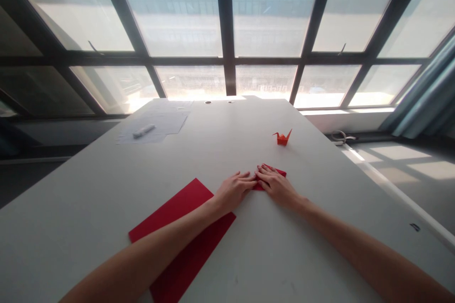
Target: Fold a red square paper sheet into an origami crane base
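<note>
A small piece of folded red paper [280, 171] lies on the white table [227, 147], partly covered by my hands. My right hand [276, 182] rests flat across it with the fingers stretched out toward the left. From the left side, my left hand [234, 189] reaches in, fingers extended, with its fingertips at the paper's left edge. Under my left forearm is a larger red paper sheet or stack [174, 208]. Beyond my right hand stands a finished orange-red origami crane [282, 139].
At the far left of the table are white papers [170, 122] with a whitish tube-like object [143, 130] on top. Large windows [185, 9] stand behind the table. A cable [339, 137] lies past its right edge, near a blue-grey curtain [423, 90].
</note>
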Demonstrator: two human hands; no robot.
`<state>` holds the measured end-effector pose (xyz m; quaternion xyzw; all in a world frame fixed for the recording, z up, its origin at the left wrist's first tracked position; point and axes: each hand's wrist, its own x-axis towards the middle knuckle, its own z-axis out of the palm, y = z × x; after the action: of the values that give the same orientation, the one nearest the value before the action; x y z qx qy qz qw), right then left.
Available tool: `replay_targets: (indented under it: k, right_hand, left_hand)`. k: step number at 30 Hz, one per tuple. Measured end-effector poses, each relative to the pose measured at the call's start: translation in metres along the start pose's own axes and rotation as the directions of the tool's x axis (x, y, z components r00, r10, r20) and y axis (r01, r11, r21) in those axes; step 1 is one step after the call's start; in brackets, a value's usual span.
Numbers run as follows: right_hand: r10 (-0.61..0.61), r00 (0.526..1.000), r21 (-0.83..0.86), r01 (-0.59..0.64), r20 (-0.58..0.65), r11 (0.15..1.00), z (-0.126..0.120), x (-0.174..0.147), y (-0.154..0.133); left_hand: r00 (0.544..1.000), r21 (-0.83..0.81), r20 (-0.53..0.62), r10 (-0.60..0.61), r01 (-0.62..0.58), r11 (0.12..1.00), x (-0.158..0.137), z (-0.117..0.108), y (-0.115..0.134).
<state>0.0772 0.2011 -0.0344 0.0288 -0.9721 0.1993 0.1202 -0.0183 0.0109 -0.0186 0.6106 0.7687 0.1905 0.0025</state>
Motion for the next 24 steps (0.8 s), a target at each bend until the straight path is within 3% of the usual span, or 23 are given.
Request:
replay_targets:
  k: [3,6,11,14,19,22,24]
  right_hand:
    - [-0.005,1.0,0.007,0.005,-0.005,1.0,0.003,-0.001,0.002]
    - [-0.008,1.0,0.013,0.008,0.002,1.0,0.005,-0.001,0.004]
    - [-0.01,1.0,-0.01,0.01,0.005,1.0,0.005,-0.001,0.006]
    - [-0.013,1.0,-0.019,0.013,0.006,1.0,0.004,-0.002,0.005]
    - [0.001,1.0,-0.024,-0.001,0.013,1.0,0.002,-0.002,0.002]
    - [0.006,1.0,-0.024,-0.005,0.013,1.0,0.002,-0.002,0.001]
    - [-0.001,1.0,-0.027,0.001,0.01,1.0,0.004,-0.002,0.002]
  left_hand:
    - [0.999,0.194,-0.026,0.043,-0.037,0.98,-0.007,0.002,0.014]
    - [0.996,0.226,0.069,0.059,-0.073,0.971,-0.012,0.005,0.024]
    - [0.959,0.194,0.261,-0.109,0.058,0.979,-0.02,0.0,0.026]
    - [0.932,0.208,0.293,-0.212,0.154,0.966,-0.029,-0.005,0.027]
    - [0.91,0.277,0.284,-0.3,0.221,0.935,-0.039,-0.013,0.027]
    - [0.913,0.298,0.169,-0.372,0.313,0.902,-0.032,-0.02,0.027]
    - [0.938,0.258,0.069,-0.341,0.313,0.914,-0.022,-0.02,0.027]
